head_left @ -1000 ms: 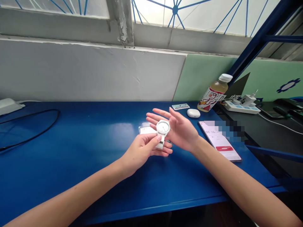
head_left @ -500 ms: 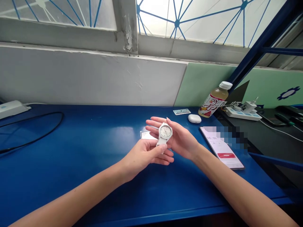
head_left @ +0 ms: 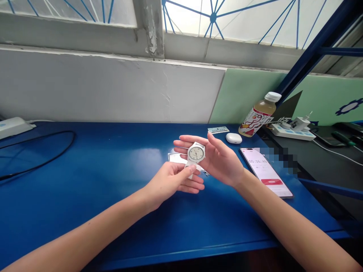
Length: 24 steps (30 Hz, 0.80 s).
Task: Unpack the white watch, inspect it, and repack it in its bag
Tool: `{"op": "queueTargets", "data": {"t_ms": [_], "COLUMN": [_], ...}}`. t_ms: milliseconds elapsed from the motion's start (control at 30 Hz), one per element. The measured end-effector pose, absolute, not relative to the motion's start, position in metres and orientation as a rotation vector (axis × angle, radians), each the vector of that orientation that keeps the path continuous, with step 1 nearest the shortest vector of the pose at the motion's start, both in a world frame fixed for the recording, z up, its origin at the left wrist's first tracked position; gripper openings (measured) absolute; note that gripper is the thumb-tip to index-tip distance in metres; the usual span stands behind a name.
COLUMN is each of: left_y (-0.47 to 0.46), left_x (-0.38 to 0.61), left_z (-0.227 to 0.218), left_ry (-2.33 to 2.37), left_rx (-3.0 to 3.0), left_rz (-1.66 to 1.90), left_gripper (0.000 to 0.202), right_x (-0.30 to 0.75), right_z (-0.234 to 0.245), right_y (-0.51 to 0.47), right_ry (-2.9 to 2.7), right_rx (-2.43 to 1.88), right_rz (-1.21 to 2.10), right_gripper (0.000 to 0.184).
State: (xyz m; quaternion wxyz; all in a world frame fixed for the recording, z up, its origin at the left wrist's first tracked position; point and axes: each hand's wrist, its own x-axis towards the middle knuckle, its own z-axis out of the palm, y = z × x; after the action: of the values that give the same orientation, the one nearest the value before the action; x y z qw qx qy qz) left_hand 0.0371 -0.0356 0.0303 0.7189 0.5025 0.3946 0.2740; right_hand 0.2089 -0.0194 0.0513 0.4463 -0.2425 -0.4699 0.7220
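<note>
A white wristwatch (head_left: pixel 196 153) with a round pale dial faces up above the blue desk (head_left: pixel 119 181). My left hand (head_left: pixel 172 179) pinches its strap between thumb and fingers. Behind the watch, my right hand (head_left: pixel 219 160) is held palm up with fingers stretched out and thumb apart; whether the watch rests on that palm, I cannot tell. A flat white item (head_left: pixel 174 156) lies on the desk behind the hands, mostly hidden by them. Beside it a bit of small metal chain (head_left: pixel 205 172) shows below my right palm.
To the right lie a phone (head_left: pixel 266 172) showing a timer, a white earbud case (head_left: pixel 234 138) and a small card (head_left: pixel 218 130). A drink bottle (head_left: pixel 258 115) leans near the blue frame post. A power strip (head_left: pixel 295 131) is farther right; a black cable (head_left: pixel 70 141) curves at left.
The watch and left hand have shifted slightly left. My right hand has opened more, its thumb farther from the watch. The camera view has tilted slightly down.
</note>
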Motion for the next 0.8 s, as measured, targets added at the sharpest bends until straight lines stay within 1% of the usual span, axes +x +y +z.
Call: {"op": "queueTargets", "data": {"t_ms": [67,133,200,267,333,367,500,567,667,733,800], "left_y": [-0.033,-0.029,-0.024,-0.018,-0.013,-0.011,-0.009,-0.011,-0.01,-0.008,-0.005], "left_x": [0.031,0.024,0.018,0.014,0.015,0.016,0.022,0.021,0.016,0.012,0.009], "left_z": [0.03,0.027,0.022,0.014,0.008,0.005,0.004,0.005,0.006,0.004,0.003], "left_ry": [0.922,1.087,1.218,1.26,1.281,1.257,1.099,1.069,1.055,1.036,1.006], "left_rx": [1.305,1.656,1.907,2.05,2.156,2.185,2.226,2.232,2.242,2.259,2.265], "left_rz": [0.725,0.954,1.188,1.261,1.251,1.236,1.141,1.059,0.906,0.794,0.709], "left_gripper": [0.036,0.028,0.024,0.026,0.024,0.023,0.023,0.035,0.064,0.069,0.066], "right_x": [0.213,0.22,0.227,0.231,0.231,0.231,0.233,0.239,0.251,0.259,0.265], "right_z": [0.054,0.054,0.05,0.042,0.032,0.028,0.021,0.022,0.024,0.022,0.019], "right_y": [-0.021,-0.025,-0.028,-0.031,-0.031,-0.031,-0.03,-0.028,-0.022,-0.017,-0.012], "right_ry": [-1.268,-1.421,-1.574,-1.649,-1.658,-1.687,-1.803,-1.835,-1.82,-1.792,-1.787], "right_rx": [-0.648,-0.715,-0.819,-0.896,-0.914,-0.903,-0.859,-0.878,-0.945,-0.976,-0.993], "right_rz": [1.621,1.422,1.252,1.152,1.038,0.966,0.707,0.649,0.608,0.589,0.568], "right_gripper": [0.038,0.032,0.03,0.033,0.038,0.037,0.023,0.021,0.02,0.02,0.021]}}
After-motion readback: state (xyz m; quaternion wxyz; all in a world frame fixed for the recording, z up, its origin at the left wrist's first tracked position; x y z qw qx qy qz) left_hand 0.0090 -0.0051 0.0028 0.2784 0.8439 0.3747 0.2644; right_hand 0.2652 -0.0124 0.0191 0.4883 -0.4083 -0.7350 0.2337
